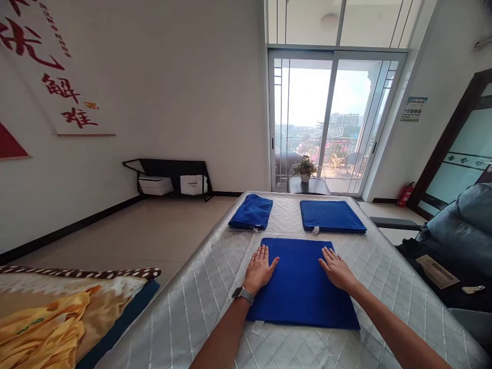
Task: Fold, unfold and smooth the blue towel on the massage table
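Blue folded cloth (251,211) lies beyond the left hand (260,270), which rests flat, thumb apart from fingers, on the near blue cloth (302,289), stretching across to the right hand (336,268), likewise flat, with another folded cloth (332,215) beyond.

You have a silvery quilted mattress (192,297) before you, its top marked with a diamond pattern; on it, nearest you, lies a flat blue cloth (300,287), a white tag (258,328) showing at its near edge; beyond that, on your left, rests a slightly rumpled blue bundle (251,211); on your right, apart from it, lies a neatly folded blue piece (332,215).
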Tool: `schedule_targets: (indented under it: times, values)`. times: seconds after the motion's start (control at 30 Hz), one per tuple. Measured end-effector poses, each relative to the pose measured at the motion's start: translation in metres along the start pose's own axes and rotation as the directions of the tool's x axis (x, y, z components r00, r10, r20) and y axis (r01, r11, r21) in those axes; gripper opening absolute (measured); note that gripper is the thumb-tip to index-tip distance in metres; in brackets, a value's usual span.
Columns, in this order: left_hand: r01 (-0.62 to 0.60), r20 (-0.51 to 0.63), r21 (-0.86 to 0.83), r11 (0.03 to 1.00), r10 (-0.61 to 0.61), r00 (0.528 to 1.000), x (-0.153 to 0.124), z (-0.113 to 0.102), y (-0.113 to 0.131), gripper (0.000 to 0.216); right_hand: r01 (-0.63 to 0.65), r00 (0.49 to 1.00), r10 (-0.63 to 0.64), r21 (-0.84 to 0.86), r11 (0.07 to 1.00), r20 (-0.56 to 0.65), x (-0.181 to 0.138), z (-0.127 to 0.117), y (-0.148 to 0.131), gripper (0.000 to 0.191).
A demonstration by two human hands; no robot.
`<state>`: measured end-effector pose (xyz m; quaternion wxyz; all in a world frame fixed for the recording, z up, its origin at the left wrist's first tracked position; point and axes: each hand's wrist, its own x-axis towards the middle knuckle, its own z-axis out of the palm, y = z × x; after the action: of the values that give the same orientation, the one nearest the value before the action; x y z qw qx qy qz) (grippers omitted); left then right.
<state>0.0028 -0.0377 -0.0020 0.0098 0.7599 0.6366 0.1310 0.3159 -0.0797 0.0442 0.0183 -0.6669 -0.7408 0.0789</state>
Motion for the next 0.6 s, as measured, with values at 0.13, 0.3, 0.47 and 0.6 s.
schedule_targets:
  times: [0.13, 0.3, 0.47, 0.6]
  values:
    - [-0.003, -0.012, 0.018, 1.0, 0.003, 1.0, 0.001, 0.005, -0.002, 0.09, -0.001, 0.999, 0.002, 0.016, 1.0, -0.05, 0.038, 0.012, 0.013, 0.069]
    - [-0.022, -0.022, 0.038, 0.999, 0.023, 0.999, 0.004, 0.013, -0.008, 0.089, -0.055, 0.987, 0.056, 0.013, 0.998, -0.15, 0.055, 0.031, 0.026, 0.069]
    - [-0.017, 0.006, 0.051, 0.999, 0.017, 1.0, 0.004, 0.012, -0.009, 0.09, -0.031, 0.982, 0.032, 0.009, 0.999, -0.187, 0.057, 0.037, 0.03, 0.064]
    - [-0.012, -0.028, 0.093, 0.996, 0.015, 1.0, 0.002, 0.003, -0.003, 0.089, -0.028, 0.981, 0.033, 0.03, 0.999, -0.189, 0.055, 0.035, 0.029, 0.063]
